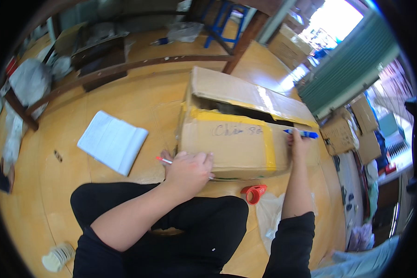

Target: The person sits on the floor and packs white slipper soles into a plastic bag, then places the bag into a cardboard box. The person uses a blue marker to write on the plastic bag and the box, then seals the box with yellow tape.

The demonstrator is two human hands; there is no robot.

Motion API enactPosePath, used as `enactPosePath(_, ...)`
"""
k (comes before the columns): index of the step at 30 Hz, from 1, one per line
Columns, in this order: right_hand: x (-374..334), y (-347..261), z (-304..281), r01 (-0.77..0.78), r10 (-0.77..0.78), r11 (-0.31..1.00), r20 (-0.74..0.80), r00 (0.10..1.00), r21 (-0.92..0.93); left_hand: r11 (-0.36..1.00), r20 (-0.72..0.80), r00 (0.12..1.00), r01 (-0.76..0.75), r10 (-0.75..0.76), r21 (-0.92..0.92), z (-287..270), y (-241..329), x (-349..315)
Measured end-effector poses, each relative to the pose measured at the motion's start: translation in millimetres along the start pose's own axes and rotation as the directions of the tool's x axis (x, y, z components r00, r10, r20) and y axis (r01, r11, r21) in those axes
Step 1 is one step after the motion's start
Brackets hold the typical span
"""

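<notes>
A glossy yellow wooden floor [125, 99] carries everything here, its planks smooth and reflecting light toward the far right edge. On it, near the middle, lies the biggest loose thing: a brown corrugated cardboard box [236, 139], oblong, lying on its side, with broad strips of yellow tape along its upper edge and down its right part and some handwriting in blue on the facing panel. Its top flap stands slightly open, leaving a dark slot.

The person sits at the near edge of the floor in black trousers and black sleeves, knees just in front of the box. The left hand [187, 169] rests curled on the box's lower left corner, fingers closed around a thin pen with a red tip [163, 160] that sticks out to the left. The right hand [300, 141] presses against the box's right end, closed on a blue marker [302, 134] lying level along the upper edge.

To the left of the box, well apart, lies a flat stack of white paper sheets [112, 141], rectangular and slightly skewed. Just in front of the box, between the knees, sits a red plastic tape dispenser [254, 193], touching a crumpled clear plastic bag [269, 217]. A pale roll of tape [58, 257] lies at the near left edge.

Dark wooden furniture rails [125, 67] cross the far edge, and more cardboard boxes [347, 132] are stacked at the right edge.
</notes>
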State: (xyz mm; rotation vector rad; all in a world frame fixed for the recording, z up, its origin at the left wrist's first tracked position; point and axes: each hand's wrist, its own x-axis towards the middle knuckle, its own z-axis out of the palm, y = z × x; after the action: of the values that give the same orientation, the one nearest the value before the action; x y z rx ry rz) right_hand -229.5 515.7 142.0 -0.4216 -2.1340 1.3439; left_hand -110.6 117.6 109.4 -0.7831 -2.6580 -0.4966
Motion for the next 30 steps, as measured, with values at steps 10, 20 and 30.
enactPosePath(10, 26, 63, -15, 0.089, -0.089, 0.996, 0.051, 0.995, -0.009, 0.998, -0.26, 0.965, -0.046, 0.037, -0.03, 13, 0, -7)
enactPosePath(20, 23, 55, -22, 0.021, -0.021, 0.999, -0.019, 1.0, 0.04, 0.996, -0.229, 0.971, -0.082, 0.07, -0.042, 12, -22, 28)
enactPosePath(30, 24, 53, -18, 0.023, -0.024, 0.999, 0.02, 1.0, 0.046, 0.995, -0.034, 0.999, -0.004, 0.0, -0.103, 3, -40, 41)
